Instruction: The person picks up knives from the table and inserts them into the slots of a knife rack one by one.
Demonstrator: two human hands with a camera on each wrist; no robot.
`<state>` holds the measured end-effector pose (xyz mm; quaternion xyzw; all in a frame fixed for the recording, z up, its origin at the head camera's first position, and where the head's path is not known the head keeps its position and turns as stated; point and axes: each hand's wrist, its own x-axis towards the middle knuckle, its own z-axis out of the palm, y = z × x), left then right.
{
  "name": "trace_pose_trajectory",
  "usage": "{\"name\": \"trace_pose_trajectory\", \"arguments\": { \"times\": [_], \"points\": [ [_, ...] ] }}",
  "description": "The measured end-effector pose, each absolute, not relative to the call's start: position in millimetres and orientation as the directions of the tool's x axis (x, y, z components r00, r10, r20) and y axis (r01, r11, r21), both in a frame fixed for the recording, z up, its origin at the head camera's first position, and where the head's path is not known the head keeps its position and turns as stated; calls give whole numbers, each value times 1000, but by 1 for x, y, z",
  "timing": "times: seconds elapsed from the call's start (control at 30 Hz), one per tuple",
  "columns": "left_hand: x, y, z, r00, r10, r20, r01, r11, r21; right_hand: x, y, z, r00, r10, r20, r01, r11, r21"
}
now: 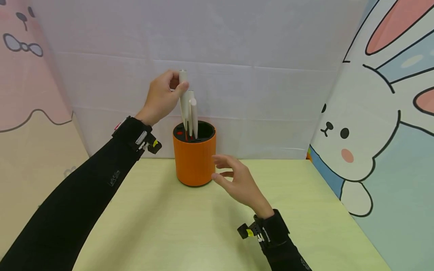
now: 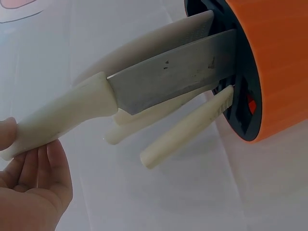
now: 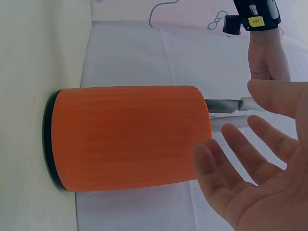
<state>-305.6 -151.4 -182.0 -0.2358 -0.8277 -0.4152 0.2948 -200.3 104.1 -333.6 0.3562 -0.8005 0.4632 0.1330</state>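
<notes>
My left hand [image 1: 161, 98] pinches the end of a kitchen knife's cream handle [image 2: 62, 113] between thumb and fingers. Part of that knife's broad steel blade [image 2: 168, 72] shows above the slot; its tip is hidden inside the round orange knife block [image 1: 194, 162]. Other cream-handled utensils [image 2: 185, 130] stand in the block's black top beside it. My right hand [image 1: 239, 184] is held at the block's right side, fingers spread and loosely bent, with nothing in its grasp. Whether its fingertips touch the block is hard to tell.
The block stands on a pale yellow-green table [image 1: 162, 226] near the back edge. Behind it hangs a white sheet [image 1: 257, 94]. Cartoon-printed panels flank the table, a rabbit panel [image 1: 390, 169] on the right and a pink one [image 1: 30, 82] on the left.
</notes>
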Motion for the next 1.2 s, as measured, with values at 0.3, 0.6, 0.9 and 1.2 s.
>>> {"name": "trace_pose_trajectory", "arguments": {
  "times": [0.3, 0.6, 0.9, 1.2],
  "points": [
    [-310, -152, -198, -723, 151, 674, 631, 541, 556, -205, 106, -338, -698, -456, 552, -704, 299, -644],
    [-314, -153, -213, -739, 157, 655, 619, 543, 568, -201, 105, -334, -705, -450, 548, -698, 303, -649],
    [-314, -154, -226, -753, 157, 639, 606, 543, 581, -204, 106, -337, -706, -450, 548, -697, 301, -651],
    [-317, -156, -240, -759, 175, 627, 607, 542, 582, -195, 103, -329, -710, -440, 549, -696, 320, -643]
  ]
}}
